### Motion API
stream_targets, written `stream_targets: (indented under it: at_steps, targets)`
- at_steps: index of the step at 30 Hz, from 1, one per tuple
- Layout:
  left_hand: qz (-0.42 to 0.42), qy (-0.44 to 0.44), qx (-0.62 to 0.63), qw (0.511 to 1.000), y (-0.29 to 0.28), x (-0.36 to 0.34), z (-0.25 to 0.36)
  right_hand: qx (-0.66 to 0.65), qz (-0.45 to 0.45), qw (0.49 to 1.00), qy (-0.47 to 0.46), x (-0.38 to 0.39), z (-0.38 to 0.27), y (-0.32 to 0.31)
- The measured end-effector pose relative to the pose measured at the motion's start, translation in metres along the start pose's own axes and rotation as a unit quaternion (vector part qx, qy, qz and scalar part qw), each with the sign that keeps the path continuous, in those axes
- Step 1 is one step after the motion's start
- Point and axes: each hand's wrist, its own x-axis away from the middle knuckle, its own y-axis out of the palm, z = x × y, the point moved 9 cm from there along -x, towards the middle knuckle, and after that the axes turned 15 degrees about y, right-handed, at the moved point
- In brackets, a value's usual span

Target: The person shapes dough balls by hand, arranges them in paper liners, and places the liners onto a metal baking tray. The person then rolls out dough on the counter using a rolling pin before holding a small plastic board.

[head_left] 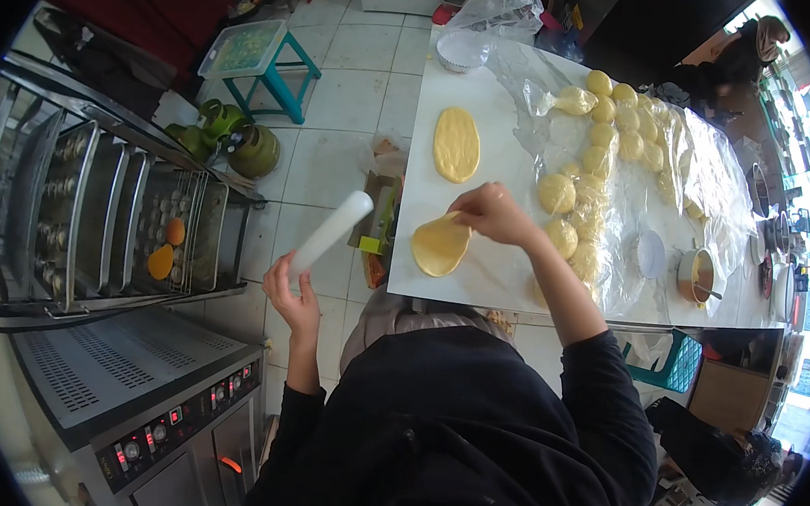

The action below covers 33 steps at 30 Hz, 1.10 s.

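Note:
My left hand [293, 296] is closed around the lower end of a white rolling pin [333, 232], held up off the left edge of the table. With its fingers pinched, my right hand [497, 215] grips the upper right edge of a flattened piece of yellow dough [439, 249]. Part of that edge is hidden by the fingers, and I cannot tell how much of the piece is off the tabletop. Farther back lies a second flat dough piece [456, 146], oval and untouched. Several round dough balls [601, 135] sit to the right, partly under clear plastic sheeting [630, 237].
The white table [490, 145] carries a pot with a spoon [696, 274] on its right side. On my left stand a tray rack [94, 214] and an oven [142, 389] with lit controls. Gas cylinders [253, 151] and a teal stool [276, 76] are beyond. A person [739, 56] is at the far right.

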Motion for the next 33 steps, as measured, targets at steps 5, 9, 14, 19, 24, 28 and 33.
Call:
stream_targets:
  at_steps: [5,9,14,19,24,28,33]
  targets:
    - [0.021,-0.083,0.046,0.995,0.009,0.005,-0.014,-0.08,0.045,0.996,0.008,0.025,-0.03,-0.035]
    - [0.001,-0.092,0.06,0.994,0.026,0.003,-0.009,0.001,0.178,0.977,-0.119,0.054,-0.041,-0.023]
    - [-0.024,-0.05,0.145,0.988,0.061,0.002,0.004,0.255,0.116,0.953,-0.113,0.083,0.033,0.097]
    - [-0.197,0.117,0.125,0.965,0.102,-0.002,0.051,0.009,0.153,0.987,-0.038,0.078,0.025,0.039]
    - [-0.306,0.215,0.145,0.916,0.148,-0.001,0.096,0.121,0.222,0.965,0.077,0.053,0.088,0.048]
    - [-0.351,0.231,0.029,0.907,0.178,-0.027,0.105,0.256,0.337,0.894,0.145,0.029,0.081,0.021]
    - [-0.292,0.219,-0.029,0.931,0.236,-0.098,0.087,0.286,0.447,0.836,0.139,-0.034,0.081,-0.037]
